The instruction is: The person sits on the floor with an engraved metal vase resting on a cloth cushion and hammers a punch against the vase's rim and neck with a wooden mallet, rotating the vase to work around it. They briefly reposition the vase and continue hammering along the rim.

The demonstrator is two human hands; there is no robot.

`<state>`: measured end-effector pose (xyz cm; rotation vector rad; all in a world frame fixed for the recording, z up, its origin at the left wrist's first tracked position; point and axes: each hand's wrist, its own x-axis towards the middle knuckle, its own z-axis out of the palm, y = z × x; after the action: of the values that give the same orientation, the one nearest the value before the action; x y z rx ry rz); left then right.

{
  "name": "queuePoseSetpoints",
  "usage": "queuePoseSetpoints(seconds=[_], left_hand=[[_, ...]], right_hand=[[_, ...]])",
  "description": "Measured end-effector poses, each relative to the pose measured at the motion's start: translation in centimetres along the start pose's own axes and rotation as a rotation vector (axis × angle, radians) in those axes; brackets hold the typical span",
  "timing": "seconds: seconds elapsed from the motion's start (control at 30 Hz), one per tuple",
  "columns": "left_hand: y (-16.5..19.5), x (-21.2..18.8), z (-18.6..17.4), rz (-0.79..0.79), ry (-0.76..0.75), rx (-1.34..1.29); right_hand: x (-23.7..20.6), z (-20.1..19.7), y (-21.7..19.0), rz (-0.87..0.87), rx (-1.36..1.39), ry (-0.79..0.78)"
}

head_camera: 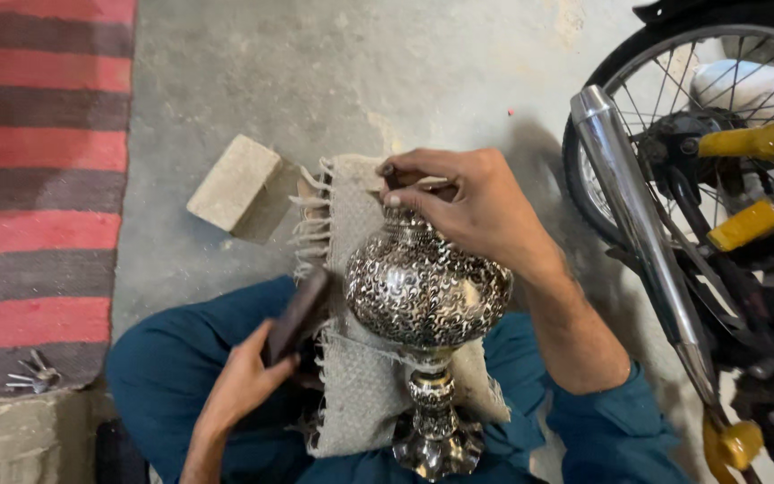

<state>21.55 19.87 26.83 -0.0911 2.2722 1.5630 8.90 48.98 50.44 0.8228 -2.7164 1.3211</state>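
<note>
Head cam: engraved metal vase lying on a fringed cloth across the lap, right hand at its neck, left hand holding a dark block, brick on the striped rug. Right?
Not quite. In the head view the brick lies on the bare concrete floor, beside the striped rug, not on it. Vase, cloth, right hand and left hand are as stated.

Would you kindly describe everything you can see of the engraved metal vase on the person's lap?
The vase looks like shiny silver-coloured metal, covered in fine dark engraved patterning. It has a round bulbous body, a narrow ringed stem and a scalloped foot that points toward the person. It lies on its side on a fringed woven cloth over the lap. The right hand grips its neck end, hiding the mouth; the left hand holds a dark block against its side.
</note>
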Motion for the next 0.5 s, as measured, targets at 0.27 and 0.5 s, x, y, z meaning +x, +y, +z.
queuePoseSetpoints(seconds=[0.27,0.5], left_hand=[[5.3,2.0,0.9,0.452,0.117,-0.635],[8.9,3.5,-1.1,0.461,0.106,-0.586]], right_hand=[[0.8,1.2,-1.4,-0.005,-0.123,-0.021],[0.9,1.7,-1.9,0.066,-0.166,-0.018]])
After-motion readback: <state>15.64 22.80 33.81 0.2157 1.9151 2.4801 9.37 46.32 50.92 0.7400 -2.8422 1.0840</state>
